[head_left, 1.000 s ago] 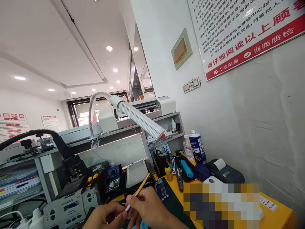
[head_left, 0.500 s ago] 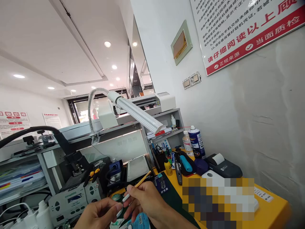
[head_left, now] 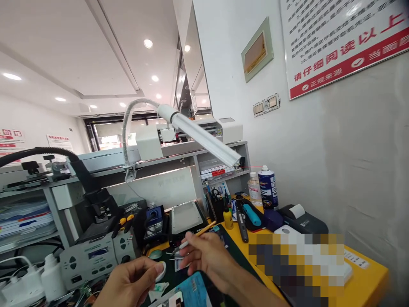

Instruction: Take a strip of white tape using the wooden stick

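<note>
Glossy yellow bench (head_left: 367,279); slim stick (head_left: 195,236) in right hand (head_left: 207,256).

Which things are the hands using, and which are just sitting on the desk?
In use:
- thin yellow stick, held in the right hand
- small white round piece, pinched in the left hand

Just lying about:
- blue spray can
- clear bottle
- small yellow bottle
- receipt printer
- desk lamp
- grey station box
</note>
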{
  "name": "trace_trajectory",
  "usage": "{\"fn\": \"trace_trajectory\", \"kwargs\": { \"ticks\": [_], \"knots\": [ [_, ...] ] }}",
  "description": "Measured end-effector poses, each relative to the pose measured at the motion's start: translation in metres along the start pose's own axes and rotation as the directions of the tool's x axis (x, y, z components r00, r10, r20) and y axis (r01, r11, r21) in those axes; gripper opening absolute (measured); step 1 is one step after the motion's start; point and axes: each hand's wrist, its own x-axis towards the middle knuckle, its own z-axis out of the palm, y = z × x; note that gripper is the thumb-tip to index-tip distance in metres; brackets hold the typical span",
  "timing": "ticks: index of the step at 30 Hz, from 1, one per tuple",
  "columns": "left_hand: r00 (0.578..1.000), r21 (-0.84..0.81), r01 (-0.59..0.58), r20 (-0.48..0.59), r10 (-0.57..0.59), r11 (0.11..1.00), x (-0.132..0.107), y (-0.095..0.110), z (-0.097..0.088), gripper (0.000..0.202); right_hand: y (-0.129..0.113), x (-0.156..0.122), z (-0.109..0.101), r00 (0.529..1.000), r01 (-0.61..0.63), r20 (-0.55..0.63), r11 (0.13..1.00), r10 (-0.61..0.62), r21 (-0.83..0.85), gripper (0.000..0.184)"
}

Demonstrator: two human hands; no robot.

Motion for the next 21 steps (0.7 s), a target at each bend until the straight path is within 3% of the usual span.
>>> {"fn": "trace_trajectory", "kwargs": {
  "ticks": [6, 12, 21],
  "knots": [
    [0.997, -0.059, -0.015, -0.073, 0.011, 0.998, -0.002, 0.004, -0.019, 0.062, -0.003, 0.001, -0.012, 1.000, -0.020, -0.016, 1.000, 0.020, 0.022, 0.028],
    [1.000, -0.132, 0.015, 0.007, -0.014, 0.991, 0.003, -0.012, -0.026, 0.059, -0.002, -0.003, -0.005, 0.997, -0.062, -0.037, 0.998, 0.063, 0.018, 0.023],
    [0.998, -0.006, -0.056, 0.024, 0.056, 0.998, -0.010, -0.022, -0.033, 0.055, -0.004, -0.011, 0.001, 0.991, -0.137, -0.006, 0.990, 0.137, 0.027, 0.017]
  ]
}}
